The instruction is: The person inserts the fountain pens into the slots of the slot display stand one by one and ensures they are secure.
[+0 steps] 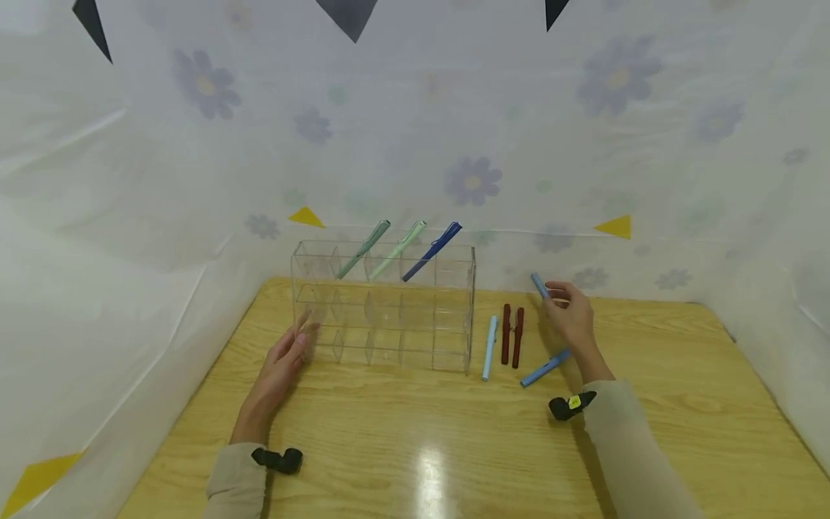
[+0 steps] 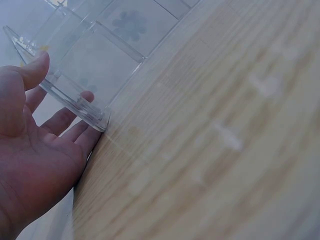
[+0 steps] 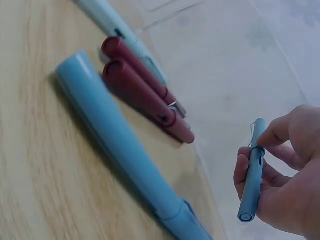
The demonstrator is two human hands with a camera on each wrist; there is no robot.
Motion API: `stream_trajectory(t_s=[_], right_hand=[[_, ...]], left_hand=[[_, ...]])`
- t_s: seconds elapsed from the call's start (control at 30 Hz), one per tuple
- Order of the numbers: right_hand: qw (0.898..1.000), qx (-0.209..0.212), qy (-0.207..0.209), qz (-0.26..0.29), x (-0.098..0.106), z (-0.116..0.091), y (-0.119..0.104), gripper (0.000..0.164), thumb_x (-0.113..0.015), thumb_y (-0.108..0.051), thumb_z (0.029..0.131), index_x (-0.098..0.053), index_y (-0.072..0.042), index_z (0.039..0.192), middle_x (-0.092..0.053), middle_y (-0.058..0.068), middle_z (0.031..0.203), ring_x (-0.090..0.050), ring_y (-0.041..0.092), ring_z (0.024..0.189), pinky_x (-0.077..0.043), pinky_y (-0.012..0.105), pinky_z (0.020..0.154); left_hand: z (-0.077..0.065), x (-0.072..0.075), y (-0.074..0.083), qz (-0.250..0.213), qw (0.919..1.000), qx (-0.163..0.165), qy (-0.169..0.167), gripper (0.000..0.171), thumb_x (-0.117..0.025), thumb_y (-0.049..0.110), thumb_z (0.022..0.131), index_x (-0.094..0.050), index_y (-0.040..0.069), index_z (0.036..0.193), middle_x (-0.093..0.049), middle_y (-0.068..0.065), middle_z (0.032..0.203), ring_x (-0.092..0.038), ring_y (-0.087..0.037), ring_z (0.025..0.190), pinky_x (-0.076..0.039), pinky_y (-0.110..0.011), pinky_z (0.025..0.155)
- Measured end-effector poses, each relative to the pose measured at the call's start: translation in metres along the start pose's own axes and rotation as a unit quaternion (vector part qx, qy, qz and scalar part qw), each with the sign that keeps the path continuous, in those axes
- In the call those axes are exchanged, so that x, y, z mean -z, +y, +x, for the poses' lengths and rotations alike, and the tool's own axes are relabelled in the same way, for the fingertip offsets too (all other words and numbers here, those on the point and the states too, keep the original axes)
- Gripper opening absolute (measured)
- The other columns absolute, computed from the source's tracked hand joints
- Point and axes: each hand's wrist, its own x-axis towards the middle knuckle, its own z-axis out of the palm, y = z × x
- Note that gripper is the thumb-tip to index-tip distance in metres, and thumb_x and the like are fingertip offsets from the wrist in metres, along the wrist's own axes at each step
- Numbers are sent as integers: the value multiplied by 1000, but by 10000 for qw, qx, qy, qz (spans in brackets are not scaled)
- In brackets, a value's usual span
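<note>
Fingers of your right hand (image 1: 570,317) pinch a blue pen (image 3: 252,175), held slantwise near the back edge of the table (image 1: 389,425), well to the right of the clear rack (image 1: 471,310). Those of your left hand (image 1: 281,364) lie relaxed and slightly bent against the rack's left end, low down.

Around you hangs a pale sheet (image 1: 402,108) printed with flowers. Before it is the wood-grained table, and on it the rack stands upright, divided into compartments.

Three pens lean in the rack's upper part, their tops tilted to your right: a teal-green pen (image 1: 363,250), a light green pen (image 1: 398,250) and a dark blue pen (image 1: 432,251). You cannot tell from these views exactly which compartments take them.

Right of the rack, on the table, lie a pale blue pen (image 1: 489,349), then two dark red pens (image 1: 506,334) close together, then a second blue pen (image 1: 543,369), lying aslant with its far end by your right wrist in the head view.
</note>
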Motion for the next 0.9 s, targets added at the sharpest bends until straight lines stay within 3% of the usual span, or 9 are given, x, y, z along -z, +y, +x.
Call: stream_trajectory(t_s=[0.03,0.1,0.2,0.33,0.43,0.53,0.7,0.9], right_hand=[[9999,14,-11,150,2,-4,-8,40,-56,-11,103,-58,1,141,-61,26,131,-68,23,104,-54,22,75],[9983,120,19,577,3,-6,-12,40,-58,-9,103,-57,3,141,-60,29,131,-68,10,94,-54,19,71],[9943,200,98,1041,3,-11,-20,40,-62,-8,102,-58,5,139,-60,30,129,-65,-2,86,-54,19,68],[9922,216,259,1204,2,-15,-22,40,-66,-11,101,-59,3,138,-61,28,126,-65,1,88,-53,18,71],[9937,318,372,1012,1,-19,-25,39,-66,-13,101,-61,2,137,-65,27,125,-63,3,93,-51,17,77],[9938,542,386,896,-1,-25,-35,39,-66,-12,101,-61,2,137,-67,28,124,-62,3,94,-49,15,80],[9867,876,102,1365,1,-39,-56,44,-65,-7,101,-56,1,143,-66,32,122,-68,6,90,-57,24,76],[9771,1222,-233,1727,3,-54,-89,54,-64,0,100,-46,-2,151,-63,35,117,-72,14,88,-59,32,75]], left_hand=[[0,0,-1,-6,10000,-14,13,54,-36,32,114,-23,23,165,-34,-22,162,-42,-19,132,-36,-22,90],[0,0,-1,-23,10000,-72,64,53,-37,30,114,-25,23,165,-36,-23,161,-48,-11,101,-37,-22,79],[-1,0,-3,2,9998,-117,146,52,-38,29,114,-28,24,164,-38,-23,159,-32,-11,72,-33,-24,65],[-1,0,-2,-15,10000,-29,71,53,-37,32,114,-25,24,165,-35,-21,162,-44,-7,100,-37,-22,79],[0,0,-2,-74,10000,-25,-19,54,-35,31,114,-22,21,166,-32,-23,163,-36,-15,128,-37,-25,91],[-1,2,-2,-66,10000,4,-57,55,-35,32,114,-20,20,166,-30,-23,164,-28,-23,143,-36,-25,97],[0,3,-2,-45,9999,115,-100,55,-35,34,114,-20,24,166,-30,-20,165,-14,-30,154,-29,-27,111],[0,1,-2,-153,9998,82,-60,53,-35,30,114,-22,24,166,-31,-20,164,-25,-24,144,-34,-25,99]])
